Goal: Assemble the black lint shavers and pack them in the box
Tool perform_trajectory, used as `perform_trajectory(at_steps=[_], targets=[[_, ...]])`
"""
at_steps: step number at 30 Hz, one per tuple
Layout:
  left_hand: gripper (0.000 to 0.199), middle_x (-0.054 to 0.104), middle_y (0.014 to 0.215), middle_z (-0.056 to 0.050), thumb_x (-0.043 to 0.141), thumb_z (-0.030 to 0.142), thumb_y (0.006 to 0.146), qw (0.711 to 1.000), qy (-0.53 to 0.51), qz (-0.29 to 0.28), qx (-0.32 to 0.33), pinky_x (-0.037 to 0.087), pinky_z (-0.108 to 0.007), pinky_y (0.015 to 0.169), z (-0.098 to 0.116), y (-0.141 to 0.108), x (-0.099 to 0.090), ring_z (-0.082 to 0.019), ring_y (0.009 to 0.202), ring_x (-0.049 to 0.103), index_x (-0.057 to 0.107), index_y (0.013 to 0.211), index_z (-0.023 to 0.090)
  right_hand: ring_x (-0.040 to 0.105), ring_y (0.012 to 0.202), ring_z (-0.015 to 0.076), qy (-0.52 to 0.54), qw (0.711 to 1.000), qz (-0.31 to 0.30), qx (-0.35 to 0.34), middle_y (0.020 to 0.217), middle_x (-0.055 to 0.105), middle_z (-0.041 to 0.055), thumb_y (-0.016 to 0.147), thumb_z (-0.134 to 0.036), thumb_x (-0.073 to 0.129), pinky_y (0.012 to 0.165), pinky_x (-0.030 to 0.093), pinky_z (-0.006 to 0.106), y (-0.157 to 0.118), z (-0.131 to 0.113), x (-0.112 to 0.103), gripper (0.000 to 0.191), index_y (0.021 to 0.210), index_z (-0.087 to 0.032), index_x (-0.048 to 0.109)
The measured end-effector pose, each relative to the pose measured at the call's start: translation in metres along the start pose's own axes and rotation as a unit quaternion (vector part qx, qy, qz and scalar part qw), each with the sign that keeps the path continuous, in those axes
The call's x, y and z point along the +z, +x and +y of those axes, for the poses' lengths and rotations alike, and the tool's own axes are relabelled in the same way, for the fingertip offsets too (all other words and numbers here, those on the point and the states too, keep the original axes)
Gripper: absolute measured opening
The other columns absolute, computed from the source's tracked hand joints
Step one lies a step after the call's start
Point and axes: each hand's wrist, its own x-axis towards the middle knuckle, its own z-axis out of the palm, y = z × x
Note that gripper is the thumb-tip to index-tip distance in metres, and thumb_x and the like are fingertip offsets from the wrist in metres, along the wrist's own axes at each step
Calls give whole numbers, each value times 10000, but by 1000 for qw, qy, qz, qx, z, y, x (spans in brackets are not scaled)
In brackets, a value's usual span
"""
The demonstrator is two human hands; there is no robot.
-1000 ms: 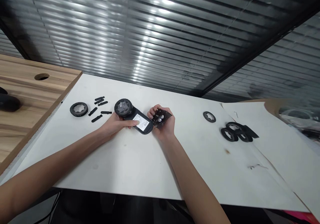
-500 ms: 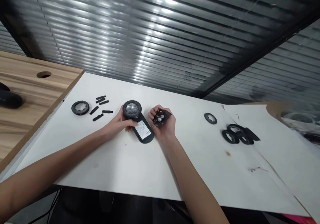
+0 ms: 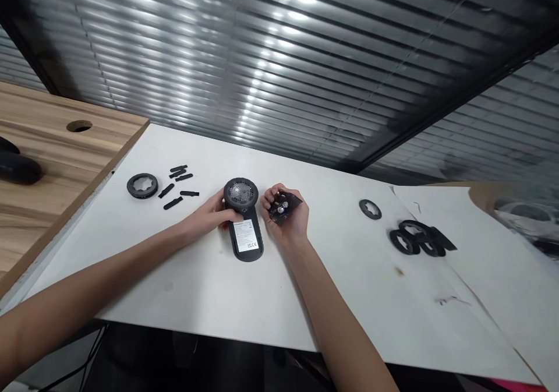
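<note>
Black lint shaver [image 3: 243,229] is gripped at its neck by the curled left hand [image 3: 205,217], its base resting on the white surface [image 3: 183,287]. A dark contact plate [image 3: 290,201] is cradled in the half-closed right hand [image 3: 285,220], just beside the shaver. Black strips [image 3: 173,203] and a slotted ring [image 3: 131,186] are laid out left of the left hand.
</note>
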Motion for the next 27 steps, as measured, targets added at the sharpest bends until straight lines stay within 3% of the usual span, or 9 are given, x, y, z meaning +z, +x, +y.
perform_trajectory(at_steps=[8,21,27], targets=[[314,735,972,-37,804,216,748,1000,4,-17,17,454,-302,695,4,-2,2,-241,906,653,718,1049,227,451,569,109,-6,1000,11,-7,650,477,-16,693,-264,677,451,381,185,-3,0,4,173,660,-199,520],[521,736,1149,-60,816,268,734,998,27,-44,24,503,-367,970,10,-2,5,-275,1125,638,697,1237,200,456,564,103,-8,1000,-2,-9,653,466,-18,700,-282,690,453,372,187,-1,0,2,194,656,-195,523],[532,727,1113,-61,831,261,741,999,16,-41,24,513,-385,982,9,-2,5,-282,1131,645,700,1254,201,449,560,106,-6,1000,-5,-13,659,457,-20,722,-282,685,461,373,194,-1,2,0,206,670,-201,502]])
